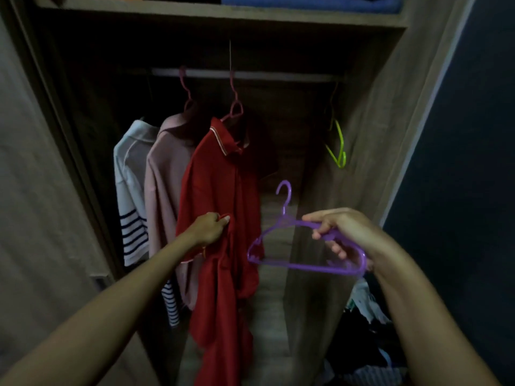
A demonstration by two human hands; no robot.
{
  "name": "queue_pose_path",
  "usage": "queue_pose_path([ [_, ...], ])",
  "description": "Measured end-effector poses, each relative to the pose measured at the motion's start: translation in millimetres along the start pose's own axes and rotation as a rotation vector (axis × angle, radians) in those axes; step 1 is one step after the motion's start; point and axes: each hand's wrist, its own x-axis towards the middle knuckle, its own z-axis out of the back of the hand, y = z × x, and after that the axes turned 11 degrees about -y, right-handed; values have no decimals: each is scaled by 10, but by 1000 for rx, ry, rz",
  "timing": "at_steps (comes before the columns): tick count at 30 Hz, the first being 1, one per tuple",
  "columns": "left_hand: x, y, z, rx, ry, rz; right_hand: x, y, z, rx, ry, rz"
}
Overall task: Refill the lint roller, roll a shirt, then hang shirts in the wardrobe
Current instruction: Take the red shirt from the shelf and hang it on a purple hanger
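Note:
A red shirt hangs from a pink hanger on the wardrobe rail. My left hand pinches a fold of the red shirt's front at mid height. To the right, my right hand grips the shoulder of an empty purple hanger, held tilted in front of the open wardrobe, hook pointing up. Left of the red shirt hang a dusty pink shirt and a white shirt with navy stripes.
An empty lime green hanger hangs at the rail's right end by the wardrobe side wall. A shelf above holds folded blue fabric. A pile of clothes lies at lower right. A door panel stands left.

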Motion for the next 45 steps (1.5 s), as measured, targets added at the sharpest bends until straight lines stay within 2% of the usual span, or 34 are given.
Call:
queue_pose_path([
  [4, -29, 16, -145, 2, -32, 8, -130, -67, 53, -43, 59, -22],
  [8, -97, -96, -171, -32, -35, -44, -99, -157, -113, -37, 40, -44],
  [10, -157, -170, -153, -73, -23, -97, -22, -274, -331, 54, -23, -69],
  [14, -291, -223, -54, -124, -31, -167, 354, -614, -852, 310, -248, -138],
  [17, -365, -190, 93, -139, -70, -161, 681, -838, -1168, 499, -372, -290],
  [21, -433, -32, 281, -123, -87, -122, 893, -961, -1384, 573, -469, -363],
  [25, -483, 155, 403, -108, -70, -69, 911, -889, -1579, 624, -377, -380],
  [30, -547, 267, 523, -69, -114, -45, 798, -774, -1680, 908, -131, -451],
  [37, -527, 236, 670, -97, -181, -53, 646, -787, -1902, 676, 62, -322],
  [40, -541, 194, 734, -22, -96, -109, 591, -642, -1939, 644, 156, -260],
  [42, -552, 260, 729, 80, -23, -194, 593, -527, -1905, 585, 179, -225],
  [45, -604, 401, 637, 108, 59, -261, 604, -471, -1821, 515, 210, -188],
])
